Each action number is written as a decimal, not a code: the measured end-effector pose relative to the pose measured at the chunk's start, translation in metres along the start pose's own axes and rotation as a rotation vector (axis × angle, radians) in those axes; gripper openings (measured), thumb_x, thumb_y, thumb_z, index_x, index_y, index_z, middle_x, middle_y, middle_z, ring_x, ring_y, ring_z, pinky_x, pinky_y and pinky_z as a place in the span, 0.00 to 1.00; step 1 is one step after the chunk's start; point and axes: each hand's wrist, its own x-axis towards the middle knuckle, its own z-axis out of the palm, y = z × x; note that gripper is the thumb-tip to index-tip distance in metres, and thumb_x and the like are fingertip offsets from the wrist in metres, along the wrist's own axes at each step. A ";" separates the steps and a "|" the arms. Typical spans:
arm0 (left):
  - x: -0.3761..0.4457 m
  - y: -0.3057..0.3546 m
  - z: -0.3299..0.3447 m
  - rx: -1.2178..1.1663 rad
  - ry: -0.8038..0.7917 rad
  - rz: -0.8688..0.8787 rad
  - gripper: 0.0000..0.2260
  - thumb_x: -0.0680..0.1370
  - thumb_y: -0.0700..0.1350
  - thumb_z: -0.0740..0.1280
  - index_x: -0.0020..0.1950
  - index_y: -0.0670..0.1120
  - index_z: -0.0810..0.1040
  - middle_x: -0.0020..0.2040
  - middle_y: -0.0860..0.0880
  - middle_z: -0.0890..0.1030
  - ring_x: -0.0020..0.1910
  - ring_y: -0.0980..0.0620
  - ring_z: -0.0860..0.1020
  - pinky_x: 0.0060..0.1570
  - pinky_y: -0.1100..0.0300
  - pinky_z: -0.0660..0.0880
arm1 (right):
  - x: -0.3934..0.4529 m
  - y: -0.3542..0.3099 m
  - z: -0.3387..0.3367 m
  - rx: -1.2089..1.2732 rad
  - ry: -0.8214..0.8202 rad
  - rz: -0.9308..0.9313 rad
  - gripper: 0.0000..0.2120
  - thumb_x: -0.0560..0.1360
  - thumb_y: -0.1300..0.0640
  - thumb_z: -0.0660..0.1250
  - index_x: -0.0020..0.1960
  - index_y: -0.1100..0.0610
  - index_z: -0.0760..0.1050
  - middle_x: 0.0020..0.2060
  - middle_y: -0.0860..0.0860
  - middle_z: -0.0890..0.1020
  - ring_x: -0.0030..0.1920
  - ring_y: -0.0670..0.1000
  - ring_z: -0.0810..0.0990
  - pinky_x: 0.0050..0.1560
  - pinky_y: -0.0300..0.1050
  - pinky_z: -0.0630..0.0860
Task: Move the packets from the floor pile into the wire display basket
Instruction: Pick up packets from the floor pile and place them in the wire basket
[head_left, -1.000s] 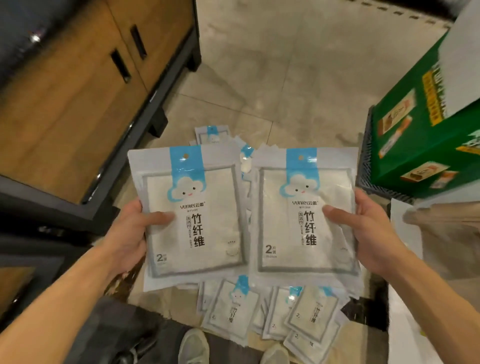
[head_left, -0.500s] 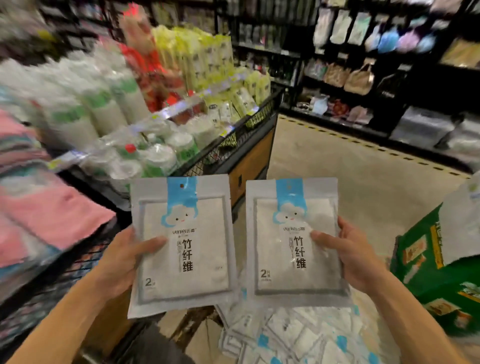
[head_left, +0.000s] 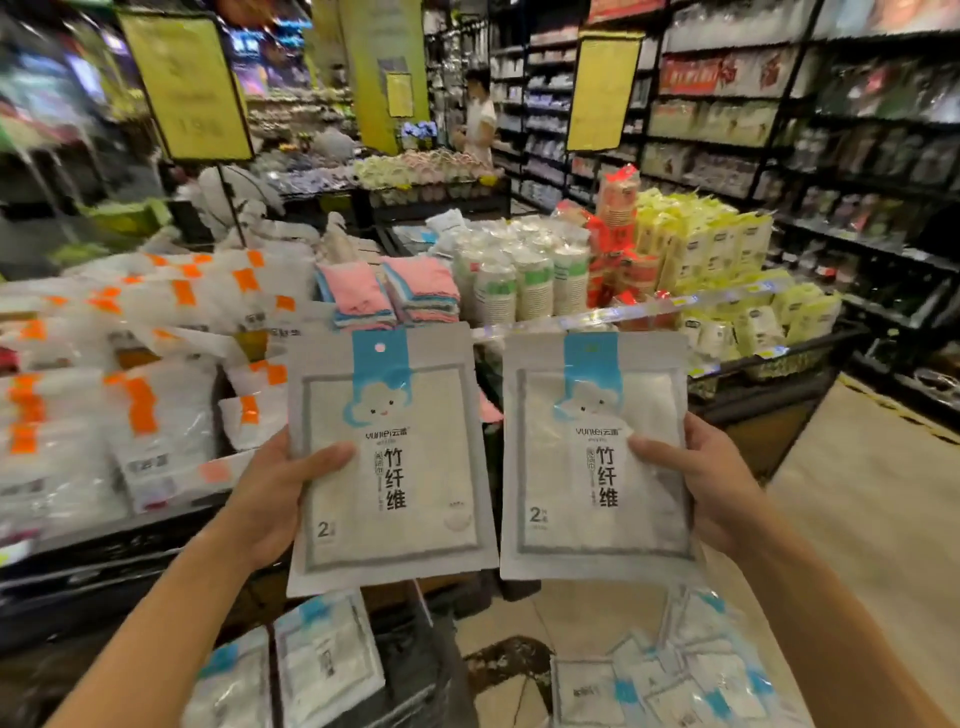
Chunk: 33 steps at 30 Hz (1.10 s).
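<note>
2 bare forearms; left hand (head_left: 267, 499) and right hand (head_left: 714, 488) ungloved, no sleeves showing.

The store is evenly and fairly brightly lit from above, with no hard shadows. The two grey-and-white plastic packets with blue header strips (head_left: 389, 457) (head_left: 595, 457) held in the hands are the sharpest things, their black print readable. Soft glare lies on the clear plastic bags with orange patches (head_left: 140, 364) left of the hands. Motion blur smears the yellow hanging signs (head_left: 187, 83) and dark shelves (head_left: 857, 130) beyond. Straight lines bow at the edges, a wide-angle effect.
</note>
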 end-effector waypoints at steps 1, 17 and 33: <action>-0.020 0.000 -0.014 -0.036 0.071 0.027 0.30 0.67 0.40 0.80 0.67 0.42 0.76 0.59 0.39 0.84 0.53 0.39 0.85 0.43 0.46 0.84 | -0.002 0.002 0.013 -0.006 -0.050 0.018 0.19 0.74 0.68 0.72 0.64 0.60 0.77 0.54 0.63 0.86 0.51 0.64 0.87 0.47 0.61 0.85; -0.212 -0.013 -0.198 -0.098 0.613 0.074 0.15 0.74 0.35 0.70 0.60 0.42 0.78 0.53 0.42 0.87 0.49 0.43 0.86 0.38 0.52 0.84 | -0.051 0.082 0.215 -0.049 -0.457 0.185 0.18 0.75 0.68 0.71 0.64 0.61 0.76 0.55 0.62 0.86 0.54 0.65 0.86 0.57 0.69 0.80; -0.189 -0.104 -0.355 -0.104 0.714 -0.196 0.14 0.80 0.38 0.69 0.65 0.44 0.78 0.57 0.42 0.86 0.55 0.41 0.85 0.56 0.38 0.80 | -0.044 0.214 0.318 -0.250 -0.291 0.358 0.13 0.77 0.69 0.70 0.61 0.62 0.77 0.50 0.60 0.88 0.46 0.60 0.88 0.37 0.52 0.85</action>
